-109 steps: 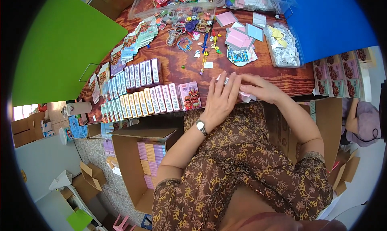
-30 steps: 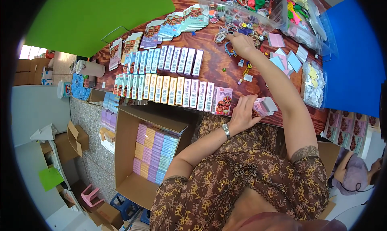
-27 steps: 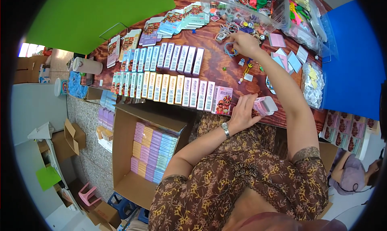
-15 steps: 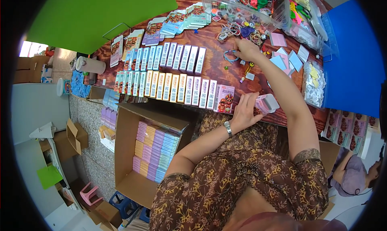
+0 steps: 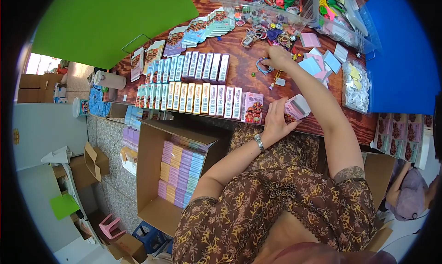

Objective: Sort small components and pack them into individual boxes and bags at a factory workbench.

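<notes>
I have the open pink box [image 5: 294,109] in the left hand [image 5: 277,121], just to the right of the closed pink box [image 5: 253,108], my landmark. Thumb and fingers close round its near end, and its mouth faces away from the wrist. I judge it light, thin card: stiff along the folded edges, weaker across the broad faces, so a hard mid-panel squeeze could buckle it. I'd hold it by the creased sides, clear of the flaps. The right hand [image 5: 280,59] is beyond the closed pink box and a little to its right, fingertips at the blue cord loop [image 5: 262,67]; from this angle I can't tell whether they pinch it. That loop looks light and limp, best taken by one strand.
</notes>
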Demonstrator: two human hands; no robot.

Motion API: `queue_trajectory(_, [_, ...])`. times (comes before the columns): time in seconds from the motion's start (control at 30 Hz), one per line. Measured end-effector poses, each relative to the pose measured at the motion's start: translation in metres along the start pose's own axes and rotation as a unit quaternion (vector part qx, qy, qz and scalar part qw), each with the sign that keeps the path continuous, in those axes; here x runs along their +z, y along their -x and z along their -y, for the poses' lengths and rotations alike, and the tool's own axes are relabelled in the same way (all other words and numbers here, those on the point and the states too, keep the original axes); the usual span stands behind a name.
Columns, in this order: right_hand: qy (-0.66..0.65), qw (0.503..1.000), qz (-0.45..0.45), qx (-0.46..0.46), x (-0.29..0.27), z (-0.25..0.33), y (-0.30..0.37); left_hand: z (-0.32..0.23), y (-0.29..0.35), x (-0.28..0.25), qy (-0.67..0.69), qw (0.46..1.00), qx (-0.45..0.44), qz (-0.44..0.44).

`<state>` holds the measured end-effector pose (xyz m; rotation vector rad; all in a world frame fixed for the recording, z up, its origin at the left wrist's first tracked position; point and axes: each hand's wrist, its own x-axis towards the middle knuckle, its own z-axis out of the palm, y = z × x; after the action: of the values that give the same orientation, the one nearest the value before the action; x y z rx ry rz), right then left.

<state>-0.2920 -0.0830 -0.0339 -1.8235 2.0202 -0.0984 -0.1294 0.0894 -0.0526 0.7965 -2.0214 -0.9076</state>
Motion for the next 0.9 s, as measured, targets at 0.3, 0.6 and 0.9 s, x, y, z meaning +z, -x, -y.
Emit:
queue_trajectory(0.3, [-0.193, 0.969, -0.061, -0.139, -0.012, -0.011, 0.030, -0.003, 0.000, -0.006, -0.016, 0.999, -0.034, -0.002])
queue_trajectory(0.6, [-0.297, 0.941, -0.027, -0.159, -0.097, -0.012, 0.154, -0.003, -0.005, -0.009, -0.002, 0.994, -0.107, -0.013])
queue_trajectory(0.9, [-0.247, 0.960, -0.079, -0.108, -0.061, -0.016, 0.193, -0.015, -0.009, 0.000, -0.020, 0.995, -0.098, -0.010])
